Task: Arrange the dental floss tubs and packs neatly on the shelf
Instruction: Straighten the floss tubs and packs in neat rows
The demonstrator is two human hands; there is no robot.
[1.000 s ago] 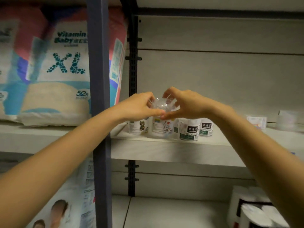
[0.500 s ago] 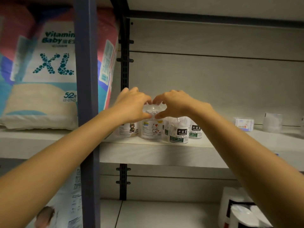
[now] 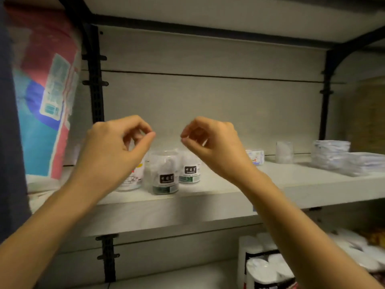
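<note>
Several clear dental floss tubs stand grouped at the left of the white shelf (image 3: 270,190). A dark-labelled tub (image 3: 163,176) is in front, a second dark-labelled tub (image 3: 190,172) behind it, and a cartoon-labelled tub (image 3: 130,181) is partly hidden by my left wrist. My left hand (image 3: 116,147) and my right hand (image 3: 212,142) hover above the tubs, apart from each other, fingers loosely curled, holding nothing. Further right sit a small floss pack (image 3: 255,156), a lone clear tub (image 3: 284,152) and a stack of flat packs (image 3: 333,155).
A large diaper pack (image 3: 48,101) fills the bay to the left, beyond a black upright (image 3: 95,84). Wrapped paper rolls (image 3: 264,268) stand on the lower shelf at the right. Another shelf board hangs overhead.
Both hands have let go of the tub they held together over the group and have risen and moved apart. The view has shifted to the right.
</note>
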